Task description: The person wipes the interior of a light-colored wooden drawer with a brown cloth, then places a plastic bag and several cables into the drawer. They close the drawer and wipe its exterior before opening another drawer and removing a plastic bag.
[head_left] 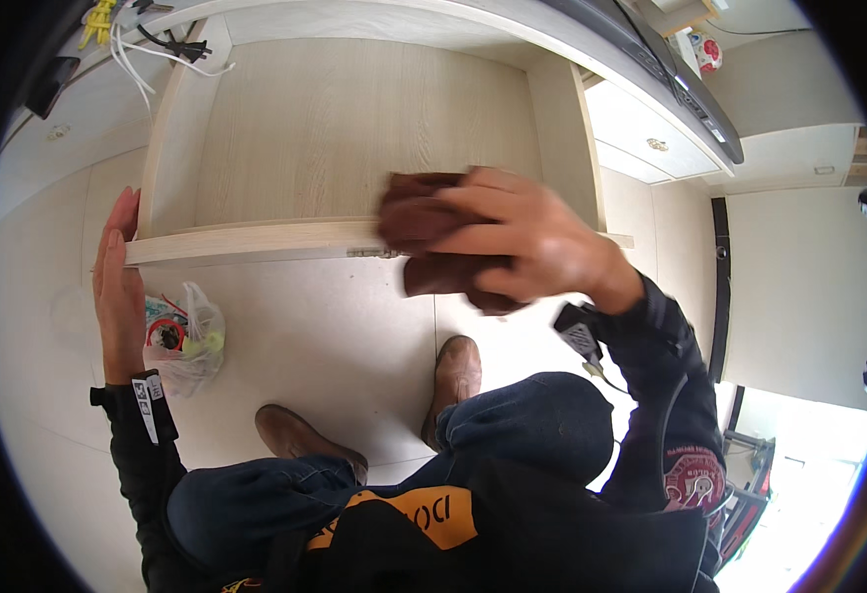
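Pale, rectangular wood-grain drawer [354, 128] stood open in front of the person, its front panel turned toward the knees. A long, black, flat-cased device [705, 109] lay above and to its right. Two dark blue denim trouser legs [532, 430] showed below, ending in brown leather shoes [300, 435] on the floor. A translucent plastic bag [201, 366] with mixed coloured contents lay just beside the left wrist. The left hand [119, 287], its fingers straight and close together, rested along the left end of the front panel. The right hand [537, 232], blurred, had its fingers curled and pinched a bunched, dark brown cloth [419, 217] at the panel's upper edge, right of its middle. Folds of the cloth showed on both sides of that edge; whether it touched the wood could not be told. A black plug [191, 49] lay near the drawer's far left corner; a slim metallic handle [366, 253] projected from the front panel, left of the cloth.
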### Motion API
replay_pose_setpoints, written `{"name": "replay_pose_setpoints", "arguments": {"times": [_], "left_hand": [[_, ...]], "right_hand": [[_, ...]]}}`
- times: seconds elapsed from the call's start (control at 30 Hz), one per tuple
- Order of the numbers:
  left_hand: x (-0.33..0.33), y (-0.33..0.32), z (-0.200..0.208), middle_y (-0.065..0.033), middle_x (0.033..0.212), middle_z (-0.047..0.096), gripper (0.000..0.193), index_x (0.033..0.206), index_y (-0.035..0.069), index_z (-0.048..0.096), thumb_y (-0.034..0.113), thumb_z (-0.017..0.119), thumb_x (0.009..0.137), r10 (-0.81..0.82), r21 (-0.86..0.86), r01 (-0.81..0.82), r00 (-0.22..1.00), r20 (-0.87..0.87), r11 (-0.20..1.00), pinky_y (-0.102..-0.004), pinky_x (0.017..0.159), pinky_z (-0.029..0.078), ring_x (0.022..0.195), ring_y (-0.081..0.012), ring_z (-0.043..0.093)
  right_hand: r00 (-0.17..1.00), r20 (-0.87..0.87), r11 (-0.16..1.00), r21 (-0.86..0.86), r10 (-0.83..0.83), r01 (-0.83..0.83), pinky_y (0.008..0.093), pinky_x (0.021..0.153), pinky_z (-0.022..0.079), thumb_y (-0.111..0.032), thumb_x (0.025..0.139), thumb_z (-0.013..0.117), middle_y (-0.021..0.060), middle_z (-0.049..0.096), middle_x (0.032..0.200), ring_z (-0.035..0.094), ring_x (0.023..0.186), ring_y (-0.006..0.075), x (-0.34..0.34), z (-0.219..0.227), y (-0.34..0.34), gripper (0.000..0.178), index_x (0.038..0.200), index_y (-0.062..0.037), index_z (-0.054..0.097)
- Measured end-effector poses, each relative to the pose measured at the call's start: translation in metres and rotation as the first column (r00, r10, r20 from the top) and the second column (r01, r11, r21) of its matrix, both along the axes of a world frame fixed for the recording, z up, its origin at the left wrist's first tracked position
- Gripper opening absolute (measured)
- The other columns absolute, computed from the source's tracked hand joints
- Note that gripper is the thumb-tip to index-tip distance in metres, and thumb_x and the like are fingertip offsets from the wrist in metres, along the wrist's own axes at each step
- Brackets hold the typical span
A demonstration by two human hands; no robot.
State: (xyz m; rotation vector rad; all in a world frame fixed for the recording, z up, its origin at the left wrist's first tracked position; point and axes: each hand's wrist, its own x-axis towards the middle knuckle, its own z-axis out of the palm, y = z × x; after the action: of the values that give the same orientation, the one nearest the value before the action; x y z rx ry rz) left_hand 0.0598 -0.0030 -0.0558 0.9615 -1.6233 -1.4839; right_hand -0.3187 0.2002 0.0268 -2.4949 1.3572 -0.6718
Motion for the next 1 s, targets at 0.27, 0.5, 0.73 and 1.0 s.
{"name": "replay_pose_setpoints", "arguments": {"times": [0.27,0.5,0.73,1.0], "left_hand": [[-0.001,-0.003,0.002,-0.0142,0.147,0.043,0.051,0.144,-0.001,0.040,0.028,0.035,0.102,0.001,-0.054,0.000,0.999,0.032,0.999,-0.0350,0.115,0.025,0.137,-0.0236,0.038],[0.005,-0.005,0.000,-0.0158,0.149,0.040,0.054,0.145,-0.003,0.037,0.031,0.033,0.102,-0.032,-0.034,0.035,0.997,0.071,0.999,-0.0356,0.115,0.025,0.138,-0.0252,0.036],[0.005,-0.006,-0.005,-0.0160,0.148,0.041,0.056,0.145,-0.002,0.037,0.034,0.033,0.102,0.010,-0.016,-0.009,0.999,0.034,1.000,-0.0359,0.114,0.028,0.135,-0.0252,0.040],[0.009,-0.010,-0.014,-0.0150,0.149,0.040,0.061,0.146,-0.001,0.036,0.042,0.033,0.102,-0.003,-0.050,0.005,0.999,0.044,0.999,-0.0361,0.113,0.030,0.137,-0.0249,0.039]], "right_hand": [[0.805,-0.111,0.759,0.279,-0.583,0.588,0.0382,0.084,0.048,0.000,0.057,0.056,0.0110,0.063,0.086,0.057,0.085,0.0298,-0.104,0.030,0.114,0.033,0.086,-0.0010,0.072],[0.710,-0.334,0.756,-0.011,-0.620,0.654,0.0360,0.082,0.051,0.007,0.062,0.057,0.0139,0.063,0.096,0.061,0.093,0.0300,-0.121,0.055,0.101,0.033,0.090,-0.0023,0.070],[0.750,-0.137,0.744,-0.331,-0.647,0.581,0.0260,0.078,0.048,0.007,0.068,0.050,0.0105,0.059,0.096,0.060,0.087,0.0203,-0.096,0.093,0.038,0.044,0.106,-0.0009,0.069],[0.644,-0.586,0.857,-0.196,-0.492,0.477,0.0424,0.095,0.047,-0.016,0.081,0.062,0.0225,0.059,0.112,0.053,0.113,0.0373,-0.156,-0.065,-0.092,0.041,0.119,-0.0035,0.061]]}}
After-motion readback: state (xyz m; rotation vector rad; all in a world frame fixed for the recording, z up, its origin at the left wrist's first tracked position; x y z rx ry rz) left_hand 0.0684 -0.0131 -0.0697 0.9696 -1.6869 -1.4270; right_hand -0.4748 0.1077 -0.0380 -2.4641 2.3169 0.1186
